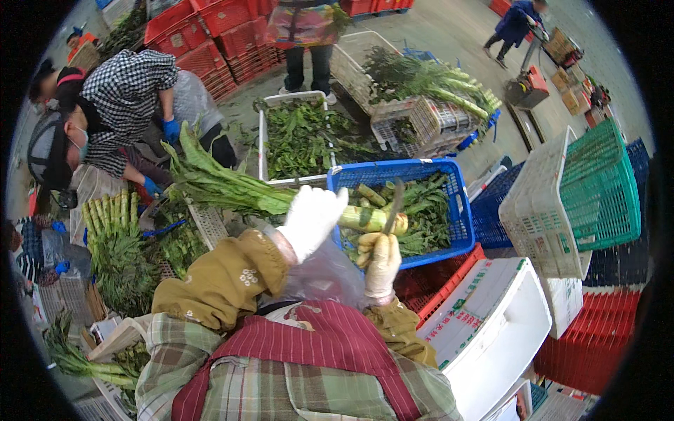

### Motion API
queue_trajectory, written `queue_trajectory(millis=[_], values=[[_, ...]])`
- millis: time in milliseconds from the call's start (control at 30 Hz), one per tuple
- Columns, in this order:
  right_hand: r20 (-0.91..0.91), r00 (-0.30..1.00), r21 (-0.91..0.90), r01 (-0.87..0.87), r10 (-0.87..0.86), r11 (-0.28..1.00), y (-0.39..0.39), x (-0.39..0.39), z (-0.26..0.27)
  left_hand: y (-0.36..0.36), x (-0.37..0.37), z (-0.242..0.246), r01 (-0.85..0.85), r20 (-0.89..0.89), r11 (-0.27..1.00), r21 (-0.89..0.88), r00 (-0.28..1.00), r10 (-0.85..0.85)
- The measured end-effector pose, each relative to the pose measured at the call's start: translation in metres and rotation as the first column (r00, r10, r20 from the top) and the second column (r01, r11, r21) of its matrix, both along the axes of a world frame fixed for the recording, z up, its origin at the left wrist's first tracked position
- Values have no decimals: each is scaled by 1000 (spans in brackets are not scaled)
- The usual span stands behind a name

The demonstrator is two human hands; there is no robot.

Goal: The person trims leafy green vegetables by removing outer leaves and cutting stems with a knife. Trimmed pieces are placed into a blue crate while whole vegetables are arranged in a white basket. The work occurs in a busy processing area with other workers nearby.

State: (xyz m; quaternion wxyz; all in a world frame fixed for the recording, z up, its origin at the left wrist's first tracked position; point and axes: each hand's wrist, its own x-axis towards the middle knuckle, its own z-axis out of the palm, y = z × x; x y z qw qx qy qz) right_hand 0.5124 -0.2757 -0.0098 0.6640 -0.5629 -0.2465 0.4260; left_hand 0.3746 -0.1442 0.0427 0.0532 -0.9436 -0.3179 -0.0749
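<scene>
My left hand [311, 221], in a white glove, grips a long stem of celtuce [231, 189] whose leaves spread to the upper left. The pale cut end of the stem points right, over a blue plastic basket [400, 164]. In a yellowish glove, my right hand [382, 258] is closed around a knife. Its blade [396, 208] stands up across the stem near the cut end; whether it touches the stem I cannot tell. Inside the basket lie trimmed leaves [421, 237] and stem pieces [371, 194].
A white crate [261, 142] of leaves stands beyond the basket. Celtuce bundles lie on a crate [453, 89] at upper right and at left [113, 247]. A foam box [489, 326] and stacked crates [542, 210] flank my right side. Co-workers bend at left [126, 89].
</scene>
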Motion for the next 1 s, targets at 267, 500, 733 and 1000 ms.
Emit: queue_trajectory(millis=[267,500,733,1000], values=[[117,971,-59,216,-208,975,3,27,2,2,-2,-6,46,-155,998,-39,987,-51],[-379,916,-314,-263,133,912,-16,24,-20,10,-15,-3,121,-59,991,50,991,-118],[-788,599,25,-200,143,979,-43,18,-42,16,34,35,-35,329,938,345,940,-86],[-733,353,-589,98,-581,802,-88,41,-119,11,51,38,269,391,962,-37,890,-234]])
